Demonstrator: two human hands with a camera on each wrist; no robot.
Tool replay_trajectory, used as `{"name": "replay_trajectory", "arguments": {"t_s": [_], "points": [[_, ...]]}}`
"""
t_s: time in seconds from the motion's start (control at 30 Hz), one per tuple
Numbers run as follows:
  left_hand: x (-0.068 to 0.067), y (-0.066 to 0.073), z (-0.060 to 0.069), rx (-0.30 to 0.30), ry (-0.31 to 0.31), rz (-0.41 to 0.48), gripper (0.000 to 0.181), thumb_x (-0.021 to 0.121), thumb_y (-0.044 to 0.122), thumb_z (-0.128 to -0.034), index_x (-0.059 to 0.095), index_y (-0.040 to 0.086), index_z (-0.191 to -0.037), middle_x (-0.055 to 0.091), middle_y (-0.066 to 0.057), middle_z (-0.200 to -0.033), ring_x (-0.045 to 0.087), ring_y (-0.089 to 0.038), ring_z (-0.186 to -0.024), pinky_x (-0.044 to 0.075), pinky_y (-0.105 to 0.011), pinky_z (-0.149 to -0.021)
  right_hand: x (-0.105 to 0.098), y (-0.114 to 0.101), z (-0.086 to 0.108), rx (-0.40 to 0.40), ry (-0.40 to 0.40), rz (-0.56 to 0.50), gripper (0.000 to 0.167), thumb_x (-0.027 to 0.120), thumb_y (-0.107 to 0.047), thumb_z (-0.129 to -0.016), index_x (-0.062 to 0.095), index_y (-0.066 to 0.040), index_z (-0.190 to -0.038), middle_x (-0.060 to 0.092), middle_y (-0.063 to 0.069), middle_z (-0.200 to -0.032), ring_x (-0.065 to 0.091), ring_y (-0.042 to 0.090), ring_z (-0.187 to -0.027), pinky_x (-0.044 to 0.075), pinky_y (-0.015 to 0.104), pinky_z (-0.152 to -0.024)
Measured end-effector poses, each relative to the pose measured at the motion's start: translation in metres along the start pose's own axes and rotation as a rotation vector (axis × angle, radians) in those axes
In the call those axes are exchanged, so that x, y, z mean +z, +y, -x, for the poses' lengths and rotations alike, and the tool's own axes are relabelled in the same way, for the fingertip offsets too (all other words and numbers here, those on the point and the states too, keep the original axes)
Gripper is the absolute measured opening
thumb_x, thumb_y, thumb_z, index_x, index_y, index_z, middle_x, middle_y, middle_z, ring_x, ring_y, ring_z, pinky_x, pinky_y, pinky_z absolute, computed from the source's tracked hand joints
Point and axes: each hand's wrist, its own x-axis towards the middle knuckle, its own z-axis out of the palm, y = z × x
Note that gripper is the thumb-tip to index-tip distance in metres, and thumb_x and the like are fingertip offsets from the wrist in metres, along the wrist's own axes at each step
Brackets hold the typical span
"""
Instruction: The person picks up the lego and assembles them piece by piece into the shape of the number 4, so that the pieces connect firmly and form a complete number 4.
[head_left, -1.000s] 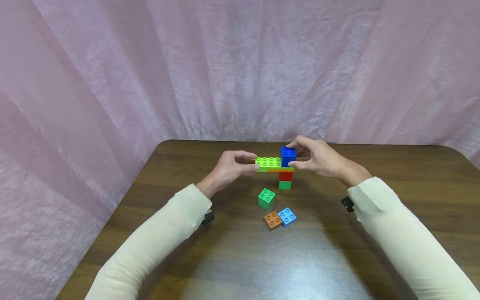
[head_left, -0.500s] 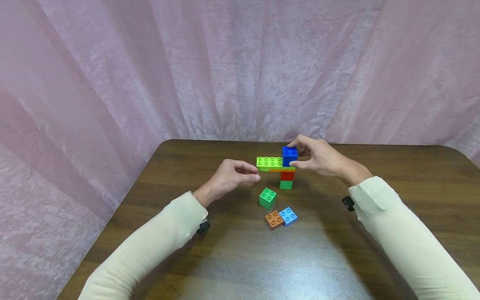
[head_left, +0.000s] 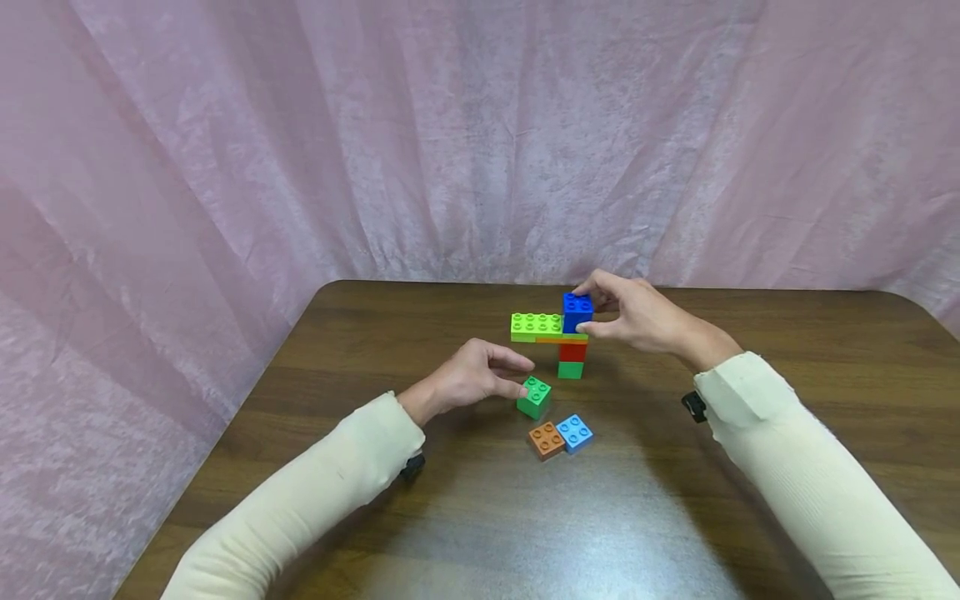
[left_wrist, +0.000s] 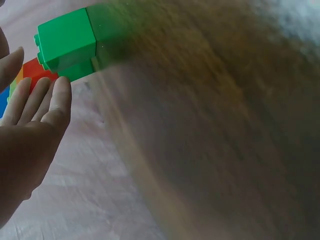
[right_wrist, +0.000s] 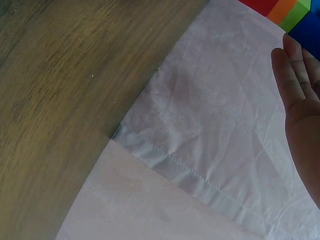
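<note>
Stack (head_left: 573,353) topped by blue block (head_left: 577,315), pinched by right hand (head_left: 628,317); left hand (head_left: 476,375), thumb and fingers apart, holding nothing, at loose green block (head_left: 536,402), contact unclear.

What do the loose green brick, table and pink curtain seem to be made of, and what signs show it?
Loose green brick: probably moulded plastic; smooth, slightly shiny faces, round studs. Table: wood or wood-look laminate; streaky grain, glossy reflection. Pink curtain: fabric, perhaps velvet; soft sheen, folds, creases.
</note>
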Motion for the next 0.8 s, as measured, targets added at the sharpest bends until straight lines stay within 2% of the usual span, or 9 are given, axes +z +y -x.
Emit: {"name": "replay_trajectory", "arguments": {"t_s": [0.13, 0.3, 0.57, 0.8], "points": [[0.0011, 0.0011, -0.0018, -0.025, -0.022, 0.001, 0.036, 0.079, -0.001, -0.0829, 0.071, -0.003, -0.118, 0.070, -0.011, -0.120, 0.066, -0.025, -0.114, 0.054, -0.032, -0.094, 0.0005, 0.0004, -0.0006, -0.001, 0.005, 0.009, 0.041, 0.078, -0.013, -0.089, 0.057, -0.003, -0.123, 0.070, 0.016, -0.110, 0.065, 0.031, -0.103, 0.053, 0.051, -0.091], [0.0030, 0.0011, -0.0029, -0.045, -0.013, -0.012, 0.033, 0.080, -0.005, -0.0809, 0.073, -0.002, -0.113, 0.072, -0.011, -0.115, 0.068, -0.026, -0.110, 0.055, -0.031, -0.091, 0.0010, 0.0010, -0.0012, -0.017, 0.013, 0.012, 0.041, 0.078, -0.012, -0.088, 0.058, -0.003, -0.122, 0.070, 0.015, -0.108, 0.066, 0.029, -0.101, 0.053, 0.051, -0.090], [0.0050, -0.0015, -0.0052, -0.022, -0.011, -0.097, 0.030, 0.085, -0.003, -0.0757, 0.076, 0.002, -0.104, 0.075, -0.006, -0.101, 0.070, -0.019, -0.098, 0.057, -0.028, -0.085, 0.0006, 0.0012, -0.0015, -0.021, 0.011, 0.016, 0.040, 0.079, -0.012, -0.088, 0.058, -0.003, -0.122, 0.071, 0.014, -0.107, 0.066, 0.029, -0.099, 0.053, 0.053, -0.089], [0.0048, -0.0025, -0.0048, -0.002, 0.009, -0.120, 0.028, 0.086, 0.001, -0.0749, 0.077, 0.003, -0.102, 0.075, -0.004, -0.096, 0.071, -0.018, -0.093, 0.057, -0.026, -0.081, 0.0002, 0.0014, -0.0011, -0.024, 0.018, 0.013, 0.041, 0.079, -0.010, -0.087, 0.059, -0.002, -0.121, 0.071, 0.015, -0.107, 0.067, 0.029, -0.099, 0.053, 0.052, -0.089]]}}
